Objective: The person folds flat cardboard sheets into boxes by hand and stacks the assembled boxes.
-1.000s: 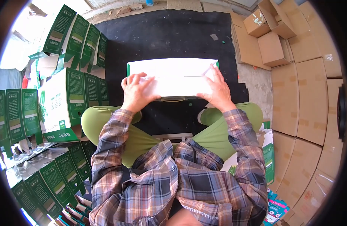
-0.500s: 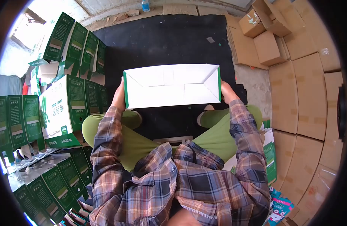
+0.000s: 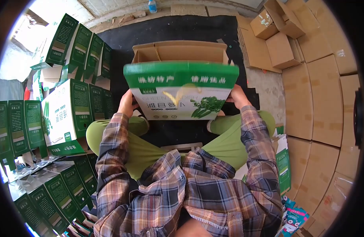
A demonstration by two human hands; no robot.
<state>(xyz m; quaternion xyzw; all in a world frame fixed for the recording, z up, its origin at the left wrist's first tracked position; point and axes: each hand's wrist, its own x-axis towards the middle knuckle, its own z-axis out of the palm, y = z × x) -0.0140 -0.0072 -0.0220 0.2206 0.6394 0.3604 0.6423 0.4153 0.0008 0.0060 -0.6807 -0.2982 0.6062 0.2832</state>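
A green and white printed cardboard box (image 3: pixel 178 89) is in front of me above the black mat, its top open and its brown inside showing. White lettering runs along its green upper band, and the face has a picture of leafy green vegetables. A yellow cord hangs at the opening. My left hand (image 3: pixel 127 103) grips the box's left side, with its fingers partly behind the edge. At the right side, my right hand (image 3: pixel 238 96) holds it the same way. The box's far side and underside are hidden.
Similar green and white boxes (image 3: pixel 79 104) stand stacked along the left. Large brown cartons (image 3: pixel 326 98) form a wall on the right, with open brown cartons (image 3: pixel 282 49) at the back right. A blue-labelled bottle (image 3: pixel 152 6) stands beyond the black mat (image 3: pixel 170 31).
The box has been turned over: its white folded bottom faced me before, and now its printed side and open top show. Both hands remain at its sides.
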